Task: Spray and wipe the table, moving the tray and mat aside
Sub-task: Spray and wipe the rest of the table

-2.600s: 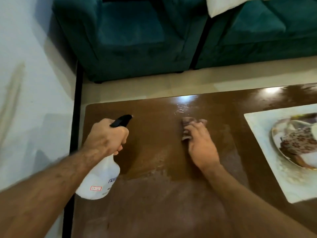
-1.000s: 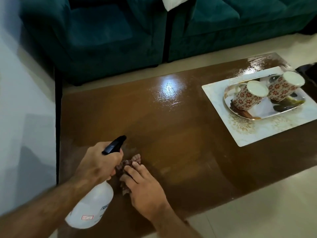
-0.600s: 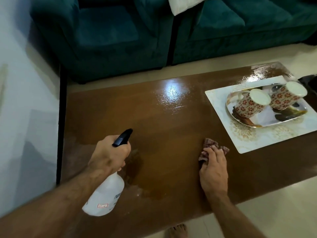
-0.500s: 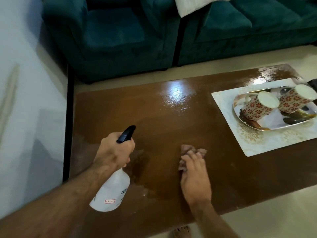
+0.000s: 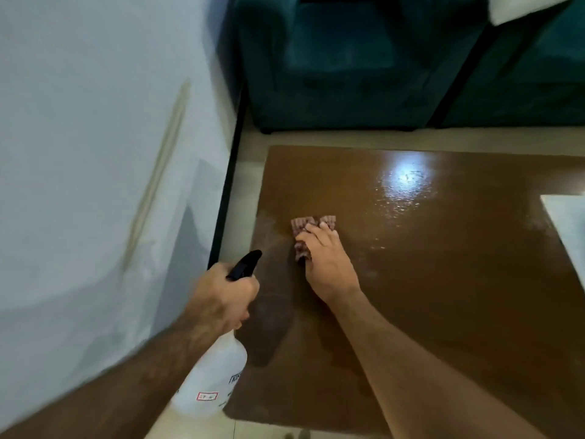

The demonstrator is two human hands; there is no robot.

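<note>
The brown glossy table point(image 5: 443, 280) fills the right half of the head view, wet and shiny in patches. My right hand point(image 5: 326, 264) presses a small reddish checked cloth point(image 5: 305, 226) flat onto the table near its left end. My left hand point(image 5: 221, 299) grips the neck of a white spray bottle point(image 5: 212, 378) with a black nozzle point(image 5: 245, 264), held over the table's near left corner. Only a corner of the white mat point(image 5: 569, 223) shows at the right edge. The tray is out of frame.
A pale wall point(image 5: 95, 153) with a black skirting strip point(image 5: 228, 185) runs close along the table's left end. Teal sofas point(image 5: 348, 64) stand beyond the far edge, across a strip of light floor point(image 5: 348, 137). A white cushion corner point(image 5: 522, 7) lies on the sofa.
My right hand has slid the cloth leftward along the table to its left end. The view has swung left, so the tray and cups have gone out of frame. My left hand still holds the bottle.
</note>
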